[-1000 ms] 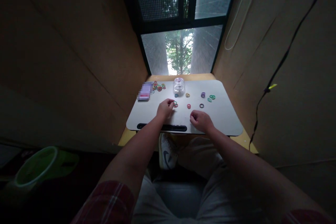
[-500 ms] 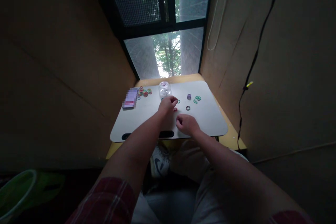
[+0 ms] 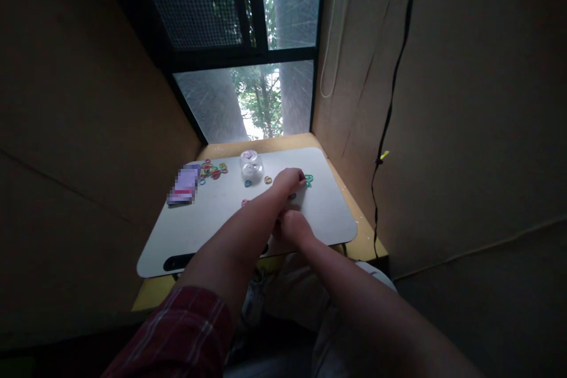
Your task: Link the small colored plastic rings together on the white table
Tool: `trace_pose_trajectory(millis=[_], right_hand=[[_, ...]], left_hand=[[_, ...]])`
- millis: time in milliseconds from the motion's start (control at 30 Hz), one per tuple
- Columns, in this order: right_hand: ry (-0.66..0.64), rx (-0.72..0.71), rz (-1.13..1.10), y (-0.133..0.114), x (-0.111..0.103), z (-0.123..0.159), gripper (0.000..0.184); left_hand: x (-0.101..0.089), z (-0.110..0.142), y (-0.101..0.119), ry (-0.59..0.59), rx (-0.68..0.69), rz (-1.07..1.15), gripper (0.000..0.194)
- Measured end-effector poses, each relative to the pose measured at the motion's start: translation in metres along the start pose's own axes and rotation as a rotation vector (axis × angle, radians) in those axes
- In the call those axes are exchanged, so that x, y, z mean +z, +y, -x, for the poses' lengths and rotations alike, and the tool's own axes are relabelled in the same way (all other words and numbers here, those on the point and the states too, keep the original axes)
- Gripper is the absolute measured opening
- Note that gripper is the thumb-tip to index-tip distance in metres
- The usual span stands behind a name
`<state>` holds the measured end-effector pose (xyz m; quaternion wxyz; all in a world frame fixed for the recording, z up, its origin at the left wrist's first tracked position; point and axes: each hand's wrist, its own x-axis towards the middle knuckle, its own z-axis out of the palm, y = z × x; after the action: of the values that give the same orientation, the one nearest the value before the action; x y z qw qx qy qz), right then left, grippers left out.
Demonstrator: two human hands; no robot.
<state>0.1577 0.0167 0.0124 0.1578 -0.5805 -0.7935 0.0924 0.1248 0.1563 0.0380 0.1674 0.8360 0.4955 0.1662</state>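
Note:
My left hand [image 3: 289, 180] reaches across to the right side of the white lap table [image 3: 208, 218], its fingertips pinched at the small green hair ties [image 3: 309, 179]. The green hair tie it carried is now hard to separate from that group. Just below the palm a dark hair tie [image 3: 292, 195] is partly covered. My right hand [image 3: 296, 227] rests near the front edge in a loose fist, nothing showing in it, and my left forearm hides some of its fingers. A pink hair tie [image 3: 244, 203], a blue one [image 3: 248, 183] and yellowish ones [image 3: 268, 179] lie left of the hands.
A clear jar [image 3: 251, 166] stands at the back of the table. Left of it lies a mixed pile of hair ties [image 3: 215, 171], beside a phone [image 3: 185, 185]. A black slot [image 3: 177, 262] runs along the front edge. Walls flank the table, with a window behind.
My left hand has lifted a green hair tie from the left group and carried it right to the green ones. My right hand stays curled. The view has turned, shifting the table left.

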Motion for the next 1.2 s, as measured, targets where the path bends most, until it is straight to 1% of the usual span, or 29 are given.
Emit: trace_pose_trajectory(millis=[133, 233, 300, 400, 467, 500, 567, 667, 767, 833, 900, 967, 1100, 1200], right_hand=[[-0.043, 0.025, 0.0, 0.0, -0.001, -0.002, 0.026], [-0.069, 0.021, 0.001, 0.0, -0.003, -0.002, 0.025], [-0.048, 0.002, 0.003, -0.001, -0.004, 0.0, 0.023], [0.024, -0.039, -0.015, -0.002, -0.004, 0.002, 0.018], [0.039, -0.047, -0.021, -0.003, -0.003, 0.003, 0.015], [0.046, -0.05, -0.029, -0.003, -0.002, 0.003, 0.013], [0.064, -0.057, -0.053, -0.003, -0.001, 0.003, 0.013], [0.085, -0.057, -0.054, -0.004, 0.001, 0.003, 0.015], [0.11, -0.056, -0.051, -0.005, 0.002, 0.003, 0.014], [0.112, -0.055, -0.047, -0.006, 0.003, 0.003, 0.014], [0.11, -0.055, -0.039, -0.007, 0.005, 0.004, 0.013], [0.108, -0.053, -0.028, -0.008, 0.006, 0.004, 0.013], [0.108, -0.041, 0.005, -0.009, 0.007, 0.003, 0.013], [0.111, -0.029, 0.024, -0.01, 0.006, 0.003, 0.013]], left_hand=[[0.004, -0.009, 0.005, 0.02, -0.018, 0.063, 0.016], [0.001, -0.011, 0.009, 0.033, -0.011, 0.043, 0.017], [-0.006, -0.008, 0.009, 0.015, 0.011, 0.028, 0.018], [-0.023, 0.005, 0.0, -0.013, 0.109, 0.06, 0.02], [-0.038, 0.02, -0.016, 0.0, 0.132, 0.087, 0.021], [-0.045, 0.03, -0.027, 0.019, 0.11, 0.087, 0.022], [-0.059, 0.055, -0.055, 0.064, 0.028, 0.057, 0.023], [-0.078, 0.096, -0.104, 0.123, -0.106, -0.045, 0.025], [-0.091, 0.129, -0.149, 0.162, -0.21, -0.166, 0.035], [-0.097, 0.143, -0.169, 0.156, -0.293, -0.245, 0.044], [-0.101, 0.148, -0.183, 0.146, -0.345, -0.286, 0.05], [-0.105, 0.147, -0.19, 0.134, -0.389, -0.301, 0.055], [-0.109, 0.138, -0.196, 0.087, -0.496, -0.308, 0.055], [-0.107, 0.136, -0.197, 0.084, -0.495, -0.325, 0.049]])
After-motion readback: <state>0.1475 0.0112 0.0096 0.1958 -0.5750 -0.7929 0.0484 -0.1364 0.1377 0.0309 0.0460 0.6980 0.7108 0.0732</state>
